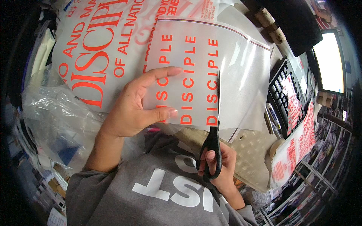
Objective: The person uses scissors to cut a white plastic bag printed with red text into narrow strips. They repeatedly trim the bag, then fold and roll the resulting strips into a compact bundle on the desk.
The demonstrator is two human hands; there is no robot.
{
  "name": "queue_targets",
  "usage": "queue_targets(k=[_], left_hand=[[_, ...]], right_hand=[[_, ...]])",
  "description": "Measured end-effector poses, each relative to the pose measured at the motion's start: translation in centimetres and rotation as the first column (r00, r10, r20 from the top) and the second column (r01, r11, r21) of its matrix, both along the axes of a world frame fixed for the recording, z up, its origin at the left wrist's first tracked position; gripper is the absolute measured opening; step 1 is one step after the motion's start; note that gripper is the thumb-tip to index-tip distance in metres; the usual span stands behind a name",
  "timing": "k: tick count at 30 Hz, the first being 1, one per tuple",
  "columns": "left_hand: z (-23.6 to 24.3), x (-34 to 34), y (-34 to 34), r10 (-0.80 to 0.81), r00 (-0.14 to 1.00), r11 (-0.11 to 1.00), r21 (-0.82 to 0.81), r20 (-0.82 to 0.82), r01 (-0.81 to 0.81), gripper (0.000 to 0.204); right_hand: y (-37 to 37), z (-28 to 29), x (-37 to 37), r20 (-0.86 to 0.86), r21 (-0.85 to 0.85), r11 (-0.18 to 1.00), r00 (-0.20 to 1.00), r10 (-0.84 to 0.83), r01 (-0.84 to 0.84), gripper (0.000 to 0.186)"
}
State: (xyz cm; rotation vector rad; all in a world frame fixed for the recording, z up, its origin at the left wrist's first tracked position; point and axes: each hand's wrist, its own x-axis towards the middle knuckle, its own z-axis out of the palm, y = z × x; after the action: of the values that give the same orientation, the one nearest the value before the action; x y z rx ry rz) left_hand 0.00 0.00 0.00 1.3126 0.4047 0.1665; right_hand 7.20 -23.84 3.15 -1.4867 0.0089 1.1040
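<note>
Evidently, the left hand (128, 109) steadies a translucent printed film sheet (245, 75) for black-handled scissors (214, 137).
Its thumb and forefinger spread across the sheet, seemingly to flatten it; the right hand (224, 160) curls around the scissor handles, lining the blades up beside the lettering. I count one pair of scissors, three red lettering lines (187, 83), one keyboard (277, 83) beyond the right hand.

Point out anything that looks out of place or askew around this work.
A translucent strip with red lettering lies across the black keyboard at right, hiding some keys, an odd resting place. Nothing looks amiss with the black-handled scissors.
</note>
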Motion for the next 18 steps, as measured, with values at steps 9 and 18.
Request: queue_targets(k=[9,18], left_hand=[[0.5,0.2,0.2,-0.003,1.000,1.000,-0.024,0.000,0.003,0.065],[1.0,0.0,-0.3,-0.020,1.000,0.996,-0.086,0.014,0.021,0.067]], right_hand=[[0.3,0.8,0.5,0.027,-0.061,0.998,0.999,0.026,-0.025,0.036],[2.1,0.9,2.3,0.029,-0.019,1.000,1.000,-0.009,0.009,0.032]])
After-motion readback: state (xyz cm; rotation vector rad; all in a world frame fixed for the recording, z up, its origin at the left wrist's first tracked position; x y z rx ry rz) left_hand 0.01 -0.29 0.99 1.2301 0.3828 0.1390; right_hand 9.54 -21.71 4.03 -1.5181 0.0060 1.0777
